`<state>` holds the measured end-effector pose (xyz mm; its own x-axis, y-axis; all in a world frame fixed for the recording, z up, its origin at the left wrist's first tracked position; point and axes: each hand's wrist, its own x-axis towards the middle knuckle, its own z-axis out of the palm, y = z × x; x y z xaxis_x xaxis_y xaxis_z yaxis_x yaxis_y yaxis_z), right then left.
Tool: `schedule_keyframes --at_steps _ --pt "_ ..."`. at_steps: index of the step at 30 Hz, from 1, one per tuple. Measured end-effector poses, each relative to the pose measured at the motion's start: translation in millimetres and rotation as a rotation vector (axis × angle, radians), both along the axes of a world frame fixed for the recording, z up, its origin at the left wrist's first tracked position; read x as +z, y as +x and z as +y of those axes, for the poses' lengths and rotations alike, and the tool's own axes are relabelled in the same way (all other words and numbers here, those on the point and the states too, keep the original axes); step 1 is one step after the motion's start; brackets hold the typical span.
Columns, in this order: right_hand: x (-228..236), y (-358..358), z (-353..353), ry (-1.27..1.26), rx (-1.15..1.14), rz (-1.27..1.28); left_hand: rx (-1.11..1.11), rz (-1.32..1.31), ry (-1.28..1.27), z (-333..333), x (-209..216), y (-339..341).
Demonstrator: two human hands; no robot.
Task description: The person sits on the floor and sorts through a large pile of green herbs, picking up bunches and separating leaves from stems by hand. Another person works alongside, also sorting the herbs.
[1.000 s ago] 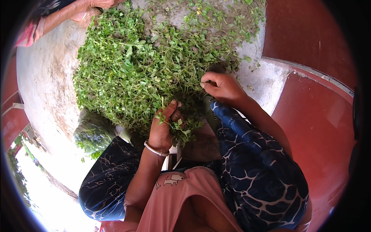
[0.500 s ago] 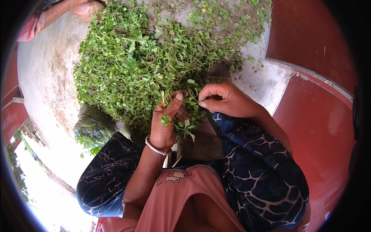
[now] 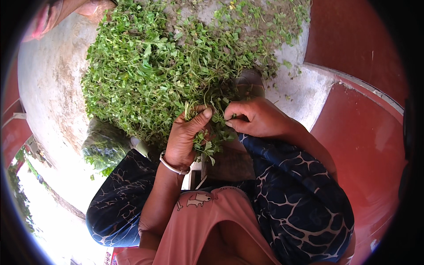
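A wide pile of leafy green herbs (image 3: 145,75) is spread on the ground in front of me. Over its near edge my left hand (image 3: 185,132) is closed round a small bunch of herb sprigs (image 3: 206,143); pale stems stick up by the thumb and leaves hang below. My right hand (image 3: 254,117) pinches with thumb and forefinger, close beside the left. A thin green stem (image 3: 225,119) seems to run to its fingertips, though part of it is hidden.
At the pile's near left stands a clear plastic bag (image 3: 104,145) with greens inside. A dark shoe (image 3: 249,84) shows beyond my right hand. Another person's arm (image 3: 66,11) reaches in at the upper left. A red floor (image 3: 357,159) with a raised edge lies to the right.
My left hand has shifted slightly left with its bunch, and the hanging leaves have swung. The right hand has moved a little, still pinching. The other person's arm has moved slightly.
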<state>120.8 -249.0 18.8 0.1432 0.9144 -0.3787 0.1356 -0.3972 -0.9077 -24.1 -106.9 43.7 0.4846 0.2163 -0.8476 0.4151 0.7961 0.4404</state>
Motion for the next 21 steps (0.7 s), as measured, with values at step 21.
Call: schedule_keyframes --at_steps 21 --pt "2.1 3.7 30.2 0.101 -0.056 0.044 0.047 -0.074 0.153 2.9 1.7 -2.4"
